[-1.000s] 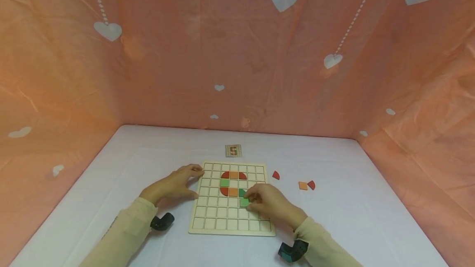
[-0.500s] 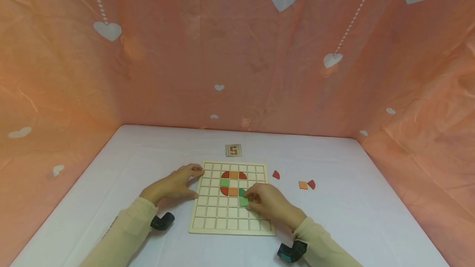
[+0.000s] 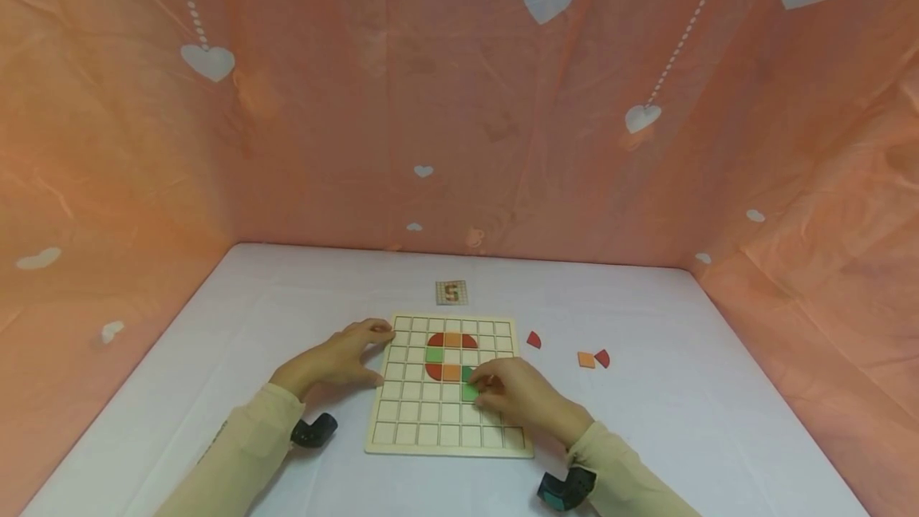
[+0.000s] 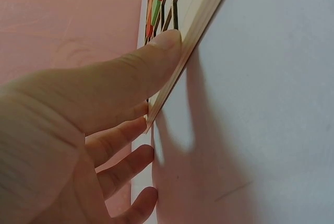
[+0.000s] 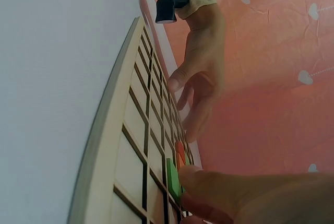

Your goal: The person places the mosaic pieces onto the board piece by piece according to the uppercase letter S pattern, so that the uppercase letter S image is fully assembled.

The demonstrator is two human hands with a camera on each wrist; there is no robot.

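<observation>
My left hand (image 3: 333, 357) touches the left edge of a wooden grid board (image 3: 420, 432), its thumb and fingertips spread along that side. In the left wrist view, the thumb (image 4: 156, 51) lies against the board's edge. Over the board's right half, my right hand (image 3: 527, 397) pinches a light green square tile (image 3: 470, 392) at its right side. This tile overlaps a grid cell just below a dark green piece (image 3: 467, 373), which is partly hidden by the fingers. The right wrist view shows the green tile (image 5: 173, 179) standing a little above the grid, against the thumb.
Red rounded pieces (image 3: 435, 372), orange squares (image 3: 451, 372) and another light green square (image 3: 434, 354) sit in the grid. A small pattern card (image 3: 451, 293) lies behind the board. To the right lie a red quarter-circle (image 3: 534, 340), an orange square (image 3: 585, 360) and another red piece (image 3: 602, 358).
The right hand has shifted the light green tile slightly left, closer in line with the cell under the dark green piece. The left hand has stayed at the board's edge.
</observation>
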